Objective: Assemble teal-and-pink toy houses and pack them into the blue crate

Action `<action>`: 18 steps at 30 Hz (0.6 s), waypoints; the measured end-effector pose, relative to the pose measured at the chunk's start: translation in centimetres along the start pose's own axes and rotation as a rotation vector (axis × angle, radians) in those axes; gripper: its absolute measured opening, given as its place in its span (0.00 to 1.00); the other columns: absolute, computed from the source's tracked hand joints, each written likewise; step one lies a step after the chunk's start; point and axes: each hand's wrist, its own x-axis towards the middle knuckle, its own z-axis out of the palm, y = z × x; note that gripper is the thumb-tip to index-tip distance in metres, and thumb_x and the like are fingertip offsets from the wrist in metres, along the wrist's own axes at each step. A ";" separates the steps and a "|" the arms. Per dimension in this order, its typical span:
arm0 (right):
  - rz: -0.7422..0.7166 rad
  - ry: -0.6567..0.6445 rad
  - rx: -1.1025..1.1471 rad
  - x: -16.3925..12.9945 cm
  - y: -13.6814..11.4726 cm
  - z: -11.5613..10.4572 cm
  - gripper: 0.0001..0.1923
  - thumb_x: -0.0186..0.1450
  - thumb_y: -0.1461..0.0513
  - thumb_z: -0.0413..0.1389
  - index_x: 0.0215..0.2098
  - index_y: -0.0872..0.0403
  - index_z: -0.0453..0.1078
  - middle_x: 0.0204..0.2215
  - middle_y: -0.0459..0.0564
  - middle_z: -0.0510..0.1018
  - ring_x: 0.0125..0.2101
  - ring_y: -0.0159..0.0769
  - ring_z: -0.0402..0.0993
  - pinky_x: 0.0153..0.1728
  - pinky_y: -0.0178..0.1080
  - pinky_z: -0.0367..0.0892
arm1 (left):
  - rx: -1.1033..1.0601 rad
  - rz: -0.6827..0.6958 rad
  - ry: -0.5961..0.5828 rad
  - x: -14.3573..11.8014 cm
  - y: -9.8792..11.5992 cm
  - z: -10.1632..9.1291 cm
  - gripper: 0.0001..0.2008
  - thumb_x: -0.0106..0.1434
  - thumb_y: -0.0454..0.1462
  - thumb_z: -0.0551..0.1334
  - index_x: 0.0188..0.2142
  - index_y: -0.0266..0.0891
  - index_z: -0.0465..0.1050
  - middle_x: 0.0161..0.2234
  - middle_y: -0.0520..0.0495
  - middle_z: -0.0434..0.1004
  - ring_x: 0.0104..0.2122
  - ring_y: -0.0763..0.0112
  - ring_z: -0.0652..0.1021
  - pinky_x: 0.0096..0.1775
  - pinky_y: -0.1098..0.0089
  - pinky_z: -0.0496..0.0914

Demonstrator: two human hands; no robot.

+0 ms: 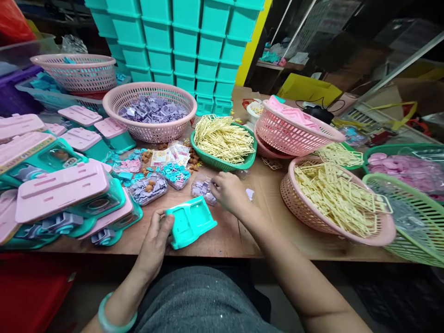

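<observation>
Assembly looks mid-run: a big pile of finished pink-and-teal packs (62, 199) is stacked on the left of the bench (243, 231), while the baskets of loose parts are far from used up, so plenty seems left. The piece in hand, a teal tray (190, 221), lies at the near edge of the bench in the middle, hollow side up and apparently bare inside, so this unit is judged barely started. Left hand (157, 236) comes up from the near side, wrist bent, its grip closed on the tray's left end, thumb on top. Right hand (231, 192) reaches forward over the bench, palm down, fingers curled onto a small clear bag of lilac parts (203, 188) just beyond the tray; whether that grip has pinched a part or only rests on the bag is hard to tell, the fingertips are hidden. Further off sit a pink basket of lilac pieces (151, 111), a green tray of cream frames (224, 138), and to the right a pink basket of cream frames (333, 199). Teal crates (187, 41) are stacked at the far side.
</observation>
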 end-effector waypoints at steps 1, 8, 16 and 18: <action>0.026 0.083 0.160 -1.2 -0.4 -0.4 0.08 0.68 0.65 0.54 0.37 0.56 0.77 0.33 0.53 0.80 0.35 0.39 0.74 0.36 0.39 0.64 | -0.002 0.011 -0.009 0.0 0.0 0.1 0.24 0.63 0.58 0.64 0.45 0.45 0.63 0.40 0.51 0.77 0.38 0.65 0.79 0.36 0.69 0.72; 0.045 0.260 0.748 -9.6 -5.5 -1.3 0.09 0.69 0.61 0.57 0.31 0.53 0.72 0.25 0.45 0.75 0.29 0.34 0.72 0.32 0.37 0.66 | 0.074 0.073 -0.094 -0.3 0.5 1.7 0.27 0.57 0.56 0.71 0.44 0.44 0.63 0.38 0.51 0.77 0.38 0.66 0.80 0.36 0.70 0.75; 0.082 0.343 0.692 -10.2 -6.0 0.7 0.08 0.69 0.62 0.58 0.30 0.53 0.72 0.24 0.45 0.75 0.28 0.34 0.71 0.32 0.38 0.64 | 0.095 0.069 -0.127 -0.4 0.7 2.1 0.27 0.55 0.54 0.72 0.43 0.44 0.63 0.37 0.51 0.78 0.38 0.66 0.81 0.35 0.70 0.76; 0.067 0.355 0.660 -10.2 -6.0 0.7 0.08 0.69 0.63 0.58 0.30 0.53 0.72 0.24 0.44 0.74 0.28 0.33 0.70 0.33 0.38 0.64 | 0.083 0.069 -0.129 -0.4 0.7 2.1 0.27 0.55 0.54 0.72 0.43 0.44 0.63 0.37 0.51 0.78 0.37 0.68 0.81 0.35 0.71 0.76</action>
